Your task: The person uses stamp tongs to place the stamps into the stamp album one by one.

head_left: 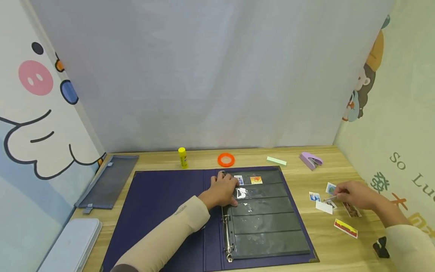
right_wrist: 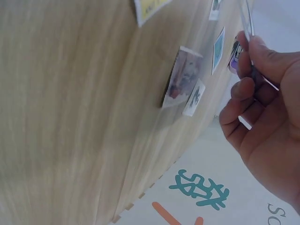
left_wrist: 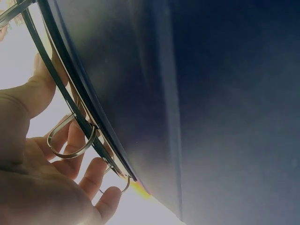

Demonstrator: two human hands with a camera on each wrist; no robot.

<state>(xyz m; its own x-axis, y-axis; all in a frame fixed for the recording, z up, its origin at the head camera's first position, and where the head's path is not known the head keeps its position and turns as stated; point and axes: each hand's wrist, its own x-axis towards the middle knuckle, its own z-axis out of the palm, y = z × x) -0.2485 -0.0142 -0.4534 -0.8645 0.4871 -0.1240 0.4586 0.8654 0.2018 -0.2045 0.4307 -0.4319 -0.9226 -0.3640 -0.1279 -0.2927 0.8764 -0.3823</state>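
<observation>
My right hand [head_left: 357, 194] pinches a pair of metal tweezers [right_wrist: 248, 21] between thumb and fingers. In the head view the tips of the tweezers point left over a small group of stamps, beside a white slip [head_left: 324, 207] and a blue stamp [head_left: 314, 197]. My left hand [head_left: 222, 190] rests, fingers spread, at the upper left of a black stamp page [head_left: 261, 223]. This page lies in an open navy ring binder [head_left: 163, 211]. Two stamps, one of them orange [head_left: 256, 180], sit in its top row. Metal rings [left_wrist: 70, 154] show near the left palm.
A brown stamp [head_left: 352, 210] and a yellow-red stamp [head_left: 346, 228] lie at the right. Along the back stand a glue stick [head_left: 182, 158], orange tape roll [head_left: 225, 160], pale green strip [head_left: 276, 161] and purple stapler [head_left: 310, 160]. At left are a grey pouch [head_left: 108, 185] and white case [head_left: 71, 245].
</observation>
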